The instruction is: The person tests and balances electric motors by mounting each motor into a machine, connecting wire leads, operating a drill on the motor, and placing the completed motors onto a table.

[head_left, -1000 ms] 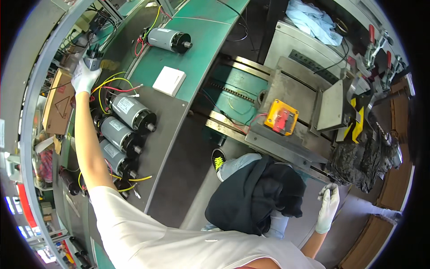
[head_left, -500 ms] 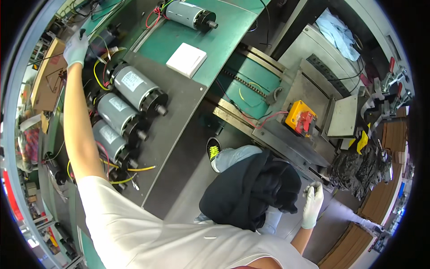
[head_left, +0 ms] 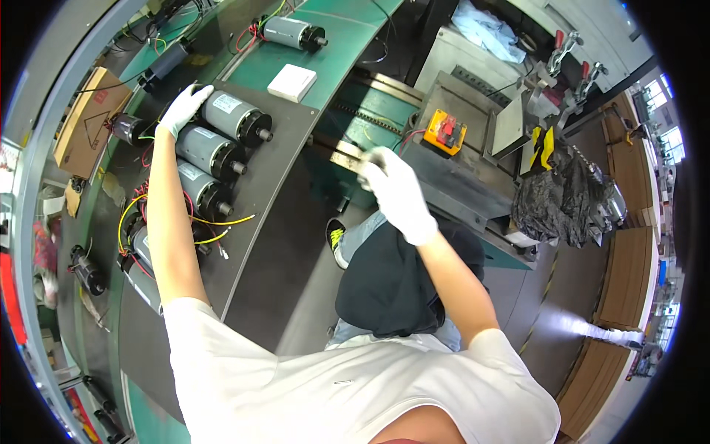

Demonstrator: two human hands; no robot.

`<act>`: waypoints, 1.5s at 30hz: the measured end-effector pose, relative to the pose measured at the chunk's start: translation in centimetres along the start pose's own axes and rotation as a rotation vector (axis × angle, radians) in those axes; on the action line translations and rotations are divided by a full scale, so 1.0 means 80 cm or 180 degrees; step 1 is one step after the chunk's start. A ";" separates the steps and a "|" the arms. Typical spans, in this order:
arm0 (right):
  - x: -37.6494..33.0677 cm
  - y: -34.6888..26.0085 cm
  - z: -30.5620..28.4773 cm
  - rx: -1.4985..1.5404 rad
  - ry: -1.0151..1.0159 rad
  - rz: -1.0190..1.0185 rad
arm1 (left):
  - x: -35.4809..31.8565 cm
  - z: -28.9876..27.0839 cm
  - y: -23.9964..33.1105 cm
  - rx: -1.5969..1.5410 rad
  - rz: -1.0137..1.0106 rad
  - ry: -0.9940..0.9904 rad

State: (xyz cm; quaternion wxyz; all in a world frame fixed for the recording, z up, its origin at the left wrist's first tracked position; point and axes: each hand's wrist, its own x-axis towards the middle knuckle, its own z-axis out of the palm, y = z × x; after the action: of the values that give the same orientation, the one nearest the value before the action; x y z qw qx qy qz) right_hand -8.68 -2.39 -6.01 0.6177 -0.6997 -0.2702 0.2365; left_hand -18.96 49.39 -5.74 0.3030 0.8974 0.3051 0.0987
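Head view, looking down on a curved counter (head_left: pixel 274 170) with a dark mat and a green strip.

Left hand (head_left: pixel 183 108): gloved, arm stretched forward along the counter. Fingers spread, laid flat on the rear end of the top motor (head_left: pixel 235 118). Not wrapped around the housing; resting on it only.

Motors: three grey cylinders side by side on the dark mat, shafts pointing right. Top motor under the left hand; second motor (head_left: pixel 209 152) just below it; third motor (head_left: pixel 201 191) below that, touching or nearly touching the second. Yellow and red wires (head_left: pixel 194 222) trailing from the lower ones. Separate motor (head_left: pixel 293 33) on the green strip, well apart, near a white box (head_left: pixel 292 82).

Right hand (head_left: pixel 396 194): gloved, raised in mid-air over the gap between counter and metal frame, blurred. Fingers loosely curled toward the palm; whether anything is gripped cannot be told. Nothing seen in contact with it.

Yellow switch box (head_left: pixel 444 132) on the metal frame, right of the right hand, apart from it. Cardboard box (head_left: pixel 85 122) at the far left, beyond the motors.
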 end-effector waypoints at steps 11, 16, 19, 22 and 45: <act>0.192 0.072 0.248 -0.0113 0.1137 -0.0860 | 0.007 0.037 0.036 0.0494 -0.0122 0.0331; 0.157 0.031 0.285 -0.0128 0.1235 -0.0566 | -0.007 0.013 -0.007 0.0637 -0.0213 0.0405; 0.160 0.024 0.273 -0.0436 0.1338 -0.0653 | 0.002 0.023 0.006 0.0550 -0.0055 0.0445; 0.158 0.010 0.269 -0.0411 0.1103 -0.0306 | 0.004 0.012 -0.001 0.0550 0.0205 0.0530; 0.097 0.004 0.090 0.0382 0.0970 -0.0290 | -0.055 0.018 0.171 -0.1730 0.0711 -0.0042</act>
State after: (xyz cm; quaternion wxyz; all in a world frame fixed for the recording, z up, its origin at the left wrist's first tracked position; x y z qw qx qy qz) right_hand -7.73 8.08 -7.23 0.7023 -0.6763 -0.1902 0.1151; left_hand -15.28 37.36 1.42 0.5215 0.8120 0.1649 0.2036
